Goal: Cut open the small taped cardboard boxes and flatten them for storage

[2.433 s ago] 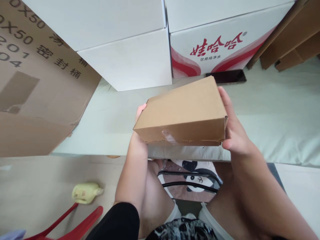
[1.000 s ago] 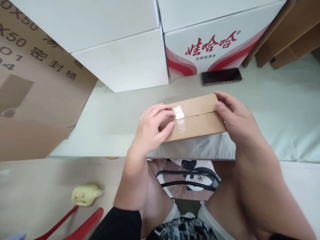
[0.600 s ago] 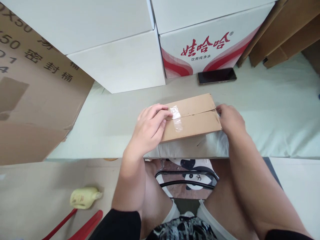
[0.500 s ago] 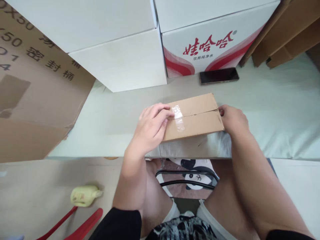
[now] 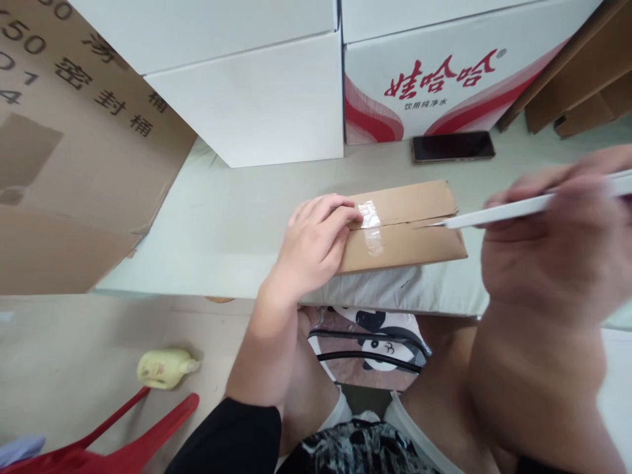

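A small brown cardboard box lies on the pale cloth surface, with a strip of clear tape across its middle seam. My left hand grips the box's left end, fingers curled over the top beside the tape. Blurred by motion, my right hand is closed around a slim white utility knife. Its thin pointed tip is over the right part of the seam; whether it touches the cardboard I cannot tell.
Behind the box lies a dark phone against a white carton with red print. White boxes are stacked left of it, and a large brown carton stands farther left. A yellow bottle and a red object are on the floor side.
My right hand has left the box's right end and come up on the right, now holding a white utility knife. My left hand stays on the box. The view has shifted slightly.
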A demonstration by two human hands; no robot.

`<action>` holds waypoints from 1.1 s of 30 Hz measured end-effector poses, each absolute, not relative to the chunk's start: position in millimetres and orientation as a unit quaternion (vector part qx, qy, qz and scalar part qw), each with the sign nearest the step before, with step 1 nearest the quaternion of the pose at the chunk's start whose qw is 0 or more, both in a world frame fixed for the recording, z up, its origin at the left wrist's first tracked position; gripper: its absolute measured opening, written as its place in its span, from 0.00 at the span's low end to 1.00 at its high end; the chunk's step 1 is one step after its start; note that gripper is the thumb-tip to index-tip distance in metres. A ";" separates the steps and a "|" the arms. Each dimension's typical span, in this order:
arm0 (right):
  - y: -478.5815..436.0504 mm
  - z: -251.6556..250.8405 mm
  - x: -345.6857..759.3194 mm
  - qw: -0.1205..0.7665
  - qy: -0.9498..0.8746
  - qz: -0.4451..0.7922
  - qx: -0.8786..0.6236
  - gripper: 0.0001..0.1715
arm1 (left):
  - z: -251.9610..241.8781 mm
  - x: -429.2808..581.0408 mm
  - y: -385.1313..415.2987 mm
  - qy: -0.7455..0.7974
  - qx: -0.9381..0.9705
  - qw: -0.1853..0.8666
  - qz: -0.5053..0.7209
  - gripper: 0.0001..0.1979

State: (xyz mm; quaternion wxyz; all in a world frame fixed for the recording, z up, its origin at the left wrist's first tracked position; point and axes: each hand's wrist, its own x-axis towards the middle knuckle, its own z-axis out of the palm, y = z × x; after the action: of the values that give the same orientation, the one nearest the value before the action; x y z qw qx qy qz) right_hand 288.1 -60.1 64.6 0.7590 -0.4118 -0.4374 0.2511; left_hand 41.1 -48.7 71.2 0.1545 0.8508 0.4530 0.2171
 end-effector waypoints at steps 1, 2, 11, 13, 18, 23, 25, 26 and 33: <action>-63.9 68.2 272.3 0.750 -0.441 0.275 -0.409 0.24 | 71.0 41.3 -48.8 0.453 0.850 0.156 0.218 0.16; -66.5 70.4 259.6 0.740 -0.450 0.284 -0.411 0.22 | 70.8 41.5 -48.9 0.454 0.849 0.157 0.218 0.16; -65.3 66.3 251.3 0.685 -0.469 0.288 -0.477 0.09 | 69.7 42.3 -49.4 0.459 0.845 0.163 0.220 0.16; -63.6 66.3 252.3 0.708 -0.450 0.294 -0.458 0.09 | 70.6 42.5 -49.7 0.460 0.844 0.167 0.219 0.16; -57.3 65.3 254.8 0.736 -0.404 0.337 -0.425 0.22 | 74.0 43.7 -51.6 0.472 0.838 0.173 0.212 0.14; -57.6 66.4 255.1 0.726 -0.411 0.356 -0.422 0.26 | 74.7 44.4 -53.0 0.484 0.832 0.175 0.208 0.18; -58.6 67.8 254.7 0.727 -0.416 0.364 -0.408 0.26 | 74.1 44.4 -53.0 0.483 0.832 0.171 0.213 0.20; -58.9 68.6 254.7 0.726 -0.419 0.371 -0.399 0.27 | 73.7 44.4 -53.0 0.483 0.832 0.170 0.216 0.21; -64.3 69.1 258.6 0.681 -0.471 0.421 -0.371 0.23 | 70.1 45.4 -53.6 0.502 0.792 0.199 0.283 0.16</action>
State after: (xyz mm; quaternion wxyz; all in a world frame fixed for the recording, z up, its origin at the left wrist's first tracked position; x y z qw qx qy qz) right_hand 258.6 -64.3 69.1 0.6809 -0.3705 -0.4711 0.4208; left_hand 45.4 -53.6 70.1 0.1989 0.7924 0.5024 0.2831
